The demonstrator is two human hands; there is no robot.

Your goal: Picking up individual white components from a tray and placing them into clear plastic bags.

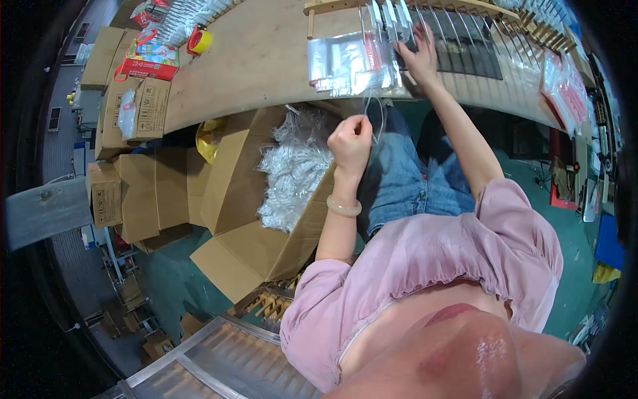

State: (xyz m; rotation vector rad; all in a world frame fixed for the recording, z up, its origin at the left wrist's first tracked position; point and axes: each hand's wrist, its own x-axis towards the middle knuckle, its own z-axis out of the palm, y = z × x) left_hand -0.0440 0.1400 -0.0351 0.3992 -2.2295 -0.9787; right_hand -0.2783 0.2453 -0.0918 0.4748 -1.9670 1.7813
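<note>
My left hand (350,143) is closed in a pinch at the table's front edge, over my lap. A thin, pale, looped cord (379,118) runs from its fingertips; the rest of what it holds is hidden. My right hand (420,60) reaches over the table with fingers apart, touching or very near the white strips (397,20) that hang among metal rods (458,23) of a wooden rack (332,5). Beside that hand lies a stack of clear plastic bags (342,63).
An open cardboard box (229,173) full of clear plastic-wrapped pieces (292,173) stands left of my legs. On the wooden table (252,66) are a red carton (153,60), a yellow tape roll (201,41) and pink-and-clear bags (565,90). More boxes (149,106) are stacked at left.
</note>
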